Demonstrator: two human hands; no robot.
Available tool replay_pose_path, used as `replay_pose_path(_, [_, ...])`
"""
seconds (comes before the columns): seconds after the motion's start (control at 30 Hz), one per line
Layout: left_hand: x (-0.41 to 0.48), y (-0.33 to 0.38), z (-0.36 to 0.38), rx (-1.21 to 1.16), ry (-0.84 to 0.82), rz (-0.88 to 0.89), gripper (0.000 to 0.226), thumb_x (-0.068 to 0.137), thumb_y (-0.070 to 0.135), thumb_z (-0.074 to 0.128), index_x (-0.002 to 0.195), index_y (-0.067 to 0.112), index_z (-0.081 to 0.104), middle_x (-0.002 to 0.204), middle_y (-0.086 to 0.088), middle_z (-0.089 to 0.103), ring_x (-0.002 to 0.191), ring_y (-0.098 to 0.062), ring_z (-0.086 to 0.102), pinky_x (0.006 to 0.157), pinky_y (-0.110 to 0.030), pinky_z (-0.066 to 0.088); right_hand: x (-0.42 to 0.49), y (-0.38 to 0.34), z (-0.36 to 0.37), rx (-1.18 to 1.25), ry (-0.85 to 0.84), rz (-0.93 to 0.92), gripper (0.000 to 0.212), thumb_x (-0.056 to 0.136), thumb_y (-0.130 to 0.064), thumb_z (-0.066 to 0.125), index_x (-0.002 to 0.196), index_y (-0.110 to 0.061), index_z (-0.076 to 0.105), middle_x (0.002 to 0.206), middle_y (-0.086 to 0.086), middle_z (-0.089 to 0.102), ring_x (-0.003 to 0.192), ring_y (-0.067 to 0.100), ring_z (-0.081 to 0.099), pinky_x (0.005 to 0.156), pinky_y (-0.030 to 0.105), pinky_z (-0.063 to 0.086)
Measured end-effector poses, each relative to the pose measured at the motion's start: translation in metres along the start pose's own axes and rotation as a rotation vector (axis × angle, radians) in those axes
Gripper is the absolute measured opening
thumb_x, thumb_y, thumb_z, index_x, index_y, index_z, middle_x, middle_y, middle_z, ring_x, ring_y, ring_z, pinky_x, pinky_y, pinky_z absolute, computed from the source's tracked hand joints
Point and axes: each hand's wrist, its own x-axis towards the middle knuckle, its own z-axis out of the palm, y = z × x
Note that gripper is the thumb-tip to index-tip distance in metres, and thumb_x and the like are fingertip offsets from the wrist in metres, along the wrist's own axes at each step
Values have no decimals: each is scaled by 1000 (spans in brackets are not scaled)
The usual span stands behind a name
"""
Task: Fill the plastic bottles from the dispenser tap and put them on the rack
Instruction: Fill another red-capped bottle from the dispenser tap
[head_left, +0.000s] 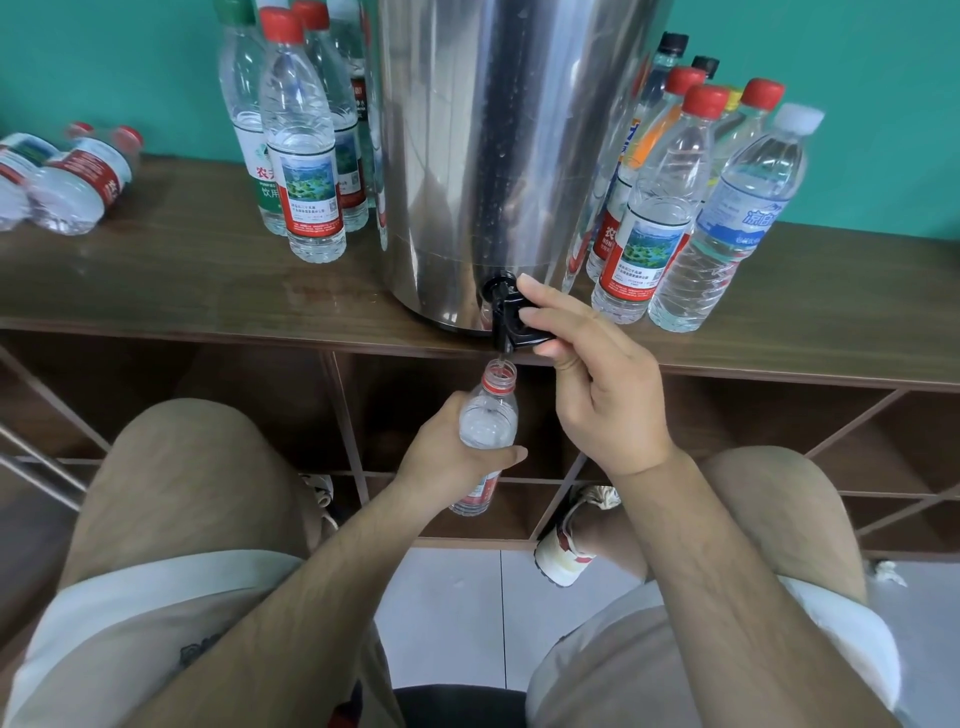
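Two hands: left hand (457, 462) grips bottle (488, 415), right hand (597, 379) apparently presses tap (511, 317).

Left hand (457, 462) gripping uncapped bottle (488, 415) under black tap (506, 317), right hand (597, 384) pinching tap lever

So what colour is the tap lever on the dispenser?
Black, seen in the head view: the tap lever under the right hand.

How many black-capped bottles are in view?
2. Both stand right of the steel dispenser, at the back of the cluster: the first black-capped bottle nearest the dispenser, the second black-capped bottle just right of it. Others may be hidden behind the dispenser.
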Motion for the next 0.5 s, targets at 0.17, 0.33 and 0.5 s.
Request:
replay_pose_path(0.17, [1, -1, 2, 27, 3, 1, 72, 71, 53, 90, 127, 39, 47, 109, 21, 58, 92, -3, 60, 70, -13, 42, 0, 0, 1, -11, 9, 7, 28, 109, -7, 46, 124, 0, 68, 144, 12, 63, 135, 18, 60, 110, 33, 49])
replay_pose_path(0.33, [1, -1, 2, 25, 9, 5, 71, 71, 51, 91, 127, 39, 48, 110, 20, 58, 93, -4, 60, 72, -15, 43, 0, 1, 2, 2, 15, -1, 27, 111, -11, 45, 126, -4, 66, 144, 11, 63, 135, 19, 60, 111, 34, 49])
replay_pose_path(0.5, [2, -2, 2, 44, 23, -3, 72, 70, 54, 90, 126, 41, 47, 107, 22, 57, 90, -3, 59, 70, -14, 42, 0, 3, 3, -1, 18, -2, 26, 111, -11, 45, 126, -5, 65, 145, 10, 63, 136, 18, 60, 110, 34, 49])
